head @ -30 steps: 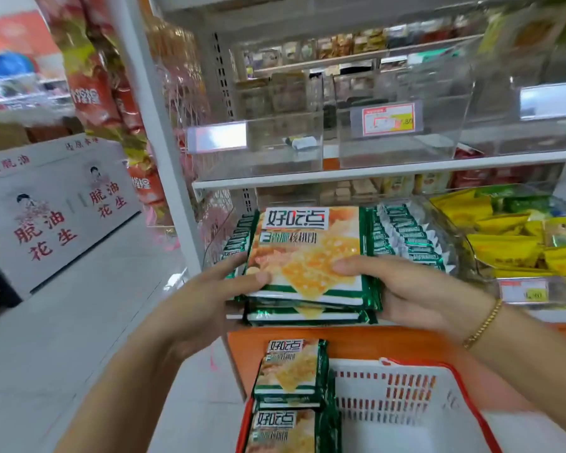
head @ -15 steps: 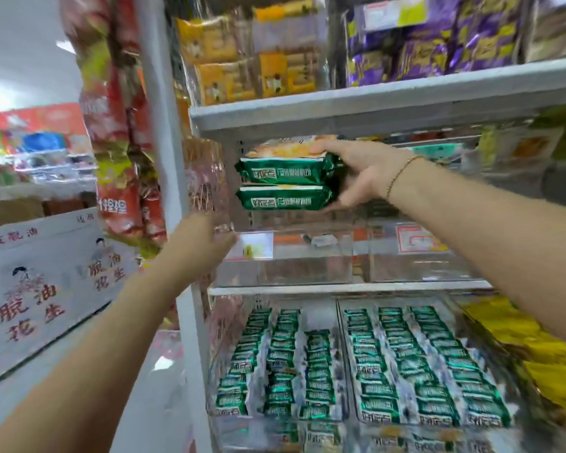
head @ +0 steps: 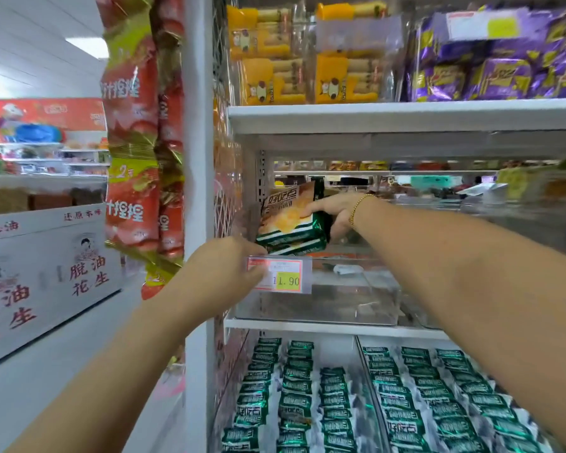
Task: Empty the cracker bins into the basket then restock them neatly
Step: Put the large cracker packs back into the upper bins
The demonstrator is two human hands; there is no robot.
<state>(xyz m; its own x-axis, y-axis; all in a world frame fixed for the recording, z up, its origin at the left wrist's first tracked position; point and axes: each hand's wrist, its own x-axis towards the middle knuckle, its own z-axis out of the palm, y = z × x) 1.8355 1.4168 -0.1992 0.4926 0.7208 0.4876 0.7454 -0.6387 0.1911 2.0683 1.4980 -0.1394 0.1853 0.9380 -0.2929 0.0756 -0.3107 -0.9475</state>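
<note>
Right hand (head: 334, 212) grips two glossy flat cracker packs (head: 288, 223); left hand (head: 223, 273) holds clear acrylic bin (head: 340, 305) rim.

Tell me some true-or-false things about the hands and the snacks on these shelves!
1. The right hand has its grip on cracker packs. True.
2. The left hand holds a basket. False: it touches the clear bin beside the price tag.
3. The price tag reads 11.90. True.
4. Everything on the top shelf is green. False: there are yellow packs and purple packs.
</note>
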